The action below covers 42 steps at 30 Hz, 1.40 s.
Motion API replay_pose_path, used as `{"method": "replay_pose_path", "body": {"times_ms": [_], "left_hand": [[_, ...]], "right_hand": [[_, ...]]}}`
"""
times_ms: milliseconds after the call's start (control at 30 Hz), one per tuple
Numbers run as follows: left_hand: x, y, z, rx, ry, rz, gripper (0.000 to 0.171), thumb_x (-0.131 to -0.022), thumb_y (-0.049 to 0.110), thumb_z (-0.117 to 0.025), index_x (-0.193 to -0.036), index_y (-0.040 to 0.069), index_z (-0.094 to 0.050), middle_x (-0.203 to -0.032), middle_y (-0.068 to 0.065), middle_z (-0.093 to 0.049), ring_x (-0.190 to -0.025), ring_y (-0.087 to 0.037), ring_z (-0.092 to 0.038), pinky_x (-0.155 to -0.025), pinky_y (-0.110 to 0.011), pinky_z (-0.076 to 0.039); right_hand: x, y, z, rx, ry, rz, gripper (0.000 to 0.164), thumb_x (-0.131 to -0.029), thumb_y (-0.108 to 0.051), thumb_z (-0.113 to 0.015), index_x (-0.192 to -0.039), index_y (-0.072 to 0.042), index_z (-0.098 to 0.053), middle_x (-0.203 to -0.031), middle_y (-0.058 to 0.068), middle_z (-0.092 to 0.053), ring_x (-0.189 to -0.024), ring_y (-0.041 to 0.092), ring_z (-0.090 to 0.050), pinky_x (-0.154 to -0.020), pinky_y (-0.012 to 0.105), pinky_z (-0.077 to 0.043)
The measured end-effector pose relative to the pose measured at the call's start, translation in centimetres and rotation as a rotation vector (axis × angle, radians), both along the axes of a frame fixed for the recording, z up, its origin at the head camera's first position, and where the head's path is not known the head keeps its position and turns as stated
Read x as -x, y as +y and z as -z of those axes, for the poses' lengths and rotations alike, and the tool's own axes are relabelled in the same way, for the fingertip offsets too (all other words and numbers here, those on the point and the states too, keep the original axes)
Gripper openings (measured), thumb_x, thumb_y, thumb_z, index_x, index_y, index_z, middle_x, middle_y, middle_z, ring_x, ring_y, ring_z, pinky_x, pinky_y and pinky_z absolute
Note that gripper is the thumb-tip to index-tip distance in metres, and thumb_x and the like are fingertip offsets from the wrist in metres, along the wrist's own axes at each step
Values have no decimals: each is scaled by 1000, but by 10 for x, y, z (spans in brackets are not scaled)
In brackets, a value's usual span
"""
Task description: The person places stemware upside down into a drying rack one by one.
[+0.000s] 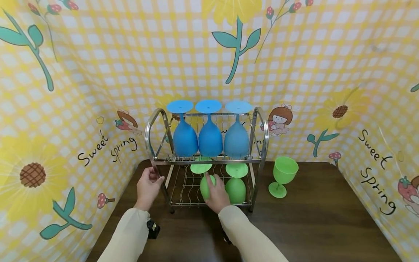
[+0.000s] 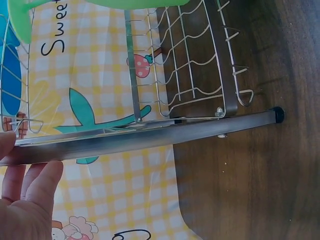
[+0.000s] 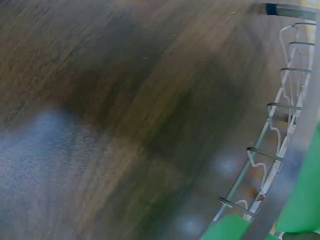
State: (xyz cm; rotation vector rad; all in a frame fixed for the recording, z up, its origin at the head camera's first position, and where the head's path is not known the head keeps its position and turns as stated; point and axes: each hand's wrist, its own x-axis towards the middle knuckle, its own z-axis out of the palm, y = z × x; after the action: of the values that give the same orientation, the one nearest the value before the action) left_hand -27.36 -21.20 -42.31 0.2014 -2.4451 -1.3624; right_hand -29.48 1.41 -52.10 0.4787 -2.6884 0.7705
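Note:
A two-tier metal dish rack (image 1: 264,145) stands on the table. My left hand (image 1: 148,187) holds its left upright post (image 2: 150,137), thumb on one side and fingers on the other. On the lower shelf, my right hand (image 1: 216,193) grips the bowl of an upside-down green goblet (image 1: 204,188), its round foot on top. Directly right of it, another green goblet (image 1: 236,191) sits inverted on the same shelf. Green parts and the rack's wires show at the right edge of the right wrist view, where I cannot make out the hand.
Three blue goblets (image 1: 210,140) stand inverted in a row on the upper shelf. A third green goblet (image 1: 285,171) is upright on the brown wooden table (image 1: 314,211), right of the rack. Yellow checked cloth (image 1: 183,54) hangs behind and along both sides.

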Motion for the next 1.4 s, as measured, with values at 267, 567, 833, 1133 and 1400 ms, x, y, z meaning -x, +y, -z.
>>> {"method": "replay_pose_path", "body": {"times_ms": [267,567,833,1133,1400], "left_hand": [[0,-2,0,24,15,-12,30,-88,1,-64,-114,-3,-50,-100,-25,-61,-94,-41,-62,-78,-47,-49],[0,1,1,37,17,3,31,-88,1,-63,-115,-4,-49,-101,-26,-61,-94,-42,-62,-78,-49,-49],[0,0,1,44,12,17,31,-89,1,-63,-116,-4,-48,-101,-25,-60,-95,-42,-62,-78,-49,-49],[-1,-1,2,37,5,19,30,-89,1,-63,-115,-4,-48,-100,-24,-60,-94,-41,-61,-78,-48,-49],[-1,0,1,45,16,10,30,-88,0,-63,-114,-4,-49,-99,-25,-60,-93,-41,-61,-78,-49,-49]], "right_hand": [[2,-5,7,71,-19,-41,104,-65,-3,-85,-151,-13,-26,-138,28,-33,-122,49,-41,-70,45,-54],[8,-4,13,232,-188,3,112,-66,1,-83,-154,-14,-15,-142,32,-26,-124,51,-37,-77,50,-51],[10,-2,18,296,-227,15,116,-65,2,-83,-154,-14,-11,-144,30,-23,-124,50,-38,-76,50,-50],[4,-1,22,306,-218,54,115,-66,-6,-85,-153,-7,-10,-143,30,-24,-115,49,-47,-74,47,-52],[0,3,25,279,-152,29,96,-73,-6,-80,-147,8,-19,-136,32,-29,-119,48,-44,-79,51,-50]]}}
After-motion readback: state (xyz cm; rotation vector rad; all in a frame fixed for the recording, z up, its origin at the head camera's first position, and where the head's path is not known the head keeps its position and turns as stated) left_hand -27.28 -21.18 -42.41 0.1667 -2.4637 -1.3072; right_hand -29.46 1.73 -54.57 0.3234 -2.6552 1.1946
